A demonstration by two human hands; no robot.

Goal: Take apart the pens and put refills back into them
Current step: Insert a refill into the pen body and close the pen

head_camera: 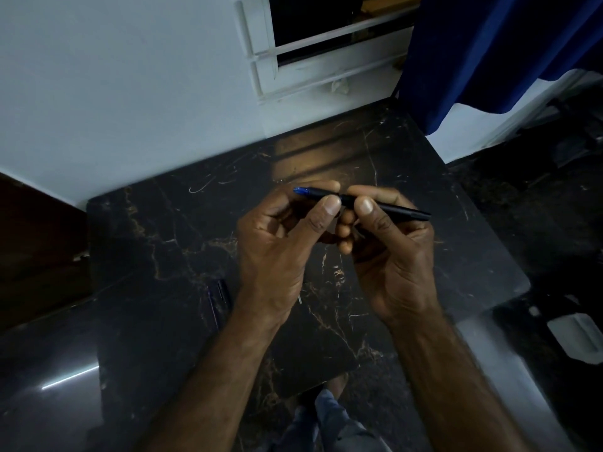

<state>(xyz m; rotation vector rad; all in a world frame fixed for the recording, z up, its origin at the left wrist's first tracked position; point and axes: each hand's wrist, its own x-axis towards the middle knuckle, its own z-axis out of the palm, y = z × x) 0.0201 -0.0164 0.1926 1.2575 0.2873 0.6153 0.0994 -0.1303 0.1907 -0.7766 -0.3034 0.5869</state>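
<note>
A dark pen [396,210] with a blue tip end at its left is held level above the black marble table [169,243]. My left hand [280,243] pinches its left part between thumb and fingers. My right hand [388,243] grips the barrel just right of that, and the barrel sticks out past it to the right. The two thumbs sit side by side on the pen. Several more dark pens [218,298] lie on the table to the left of my left wrist, dim and hard to make out. A small thin metal piece [299,299] shows beside that wrist.
The table stands against a white wall [130,93] with a window frame [326,60] behind it. A blue curtain [489,53] hangs at the back right. The table's right edge drops to a dark floor. My leg and foot show under the near edge.
</note>
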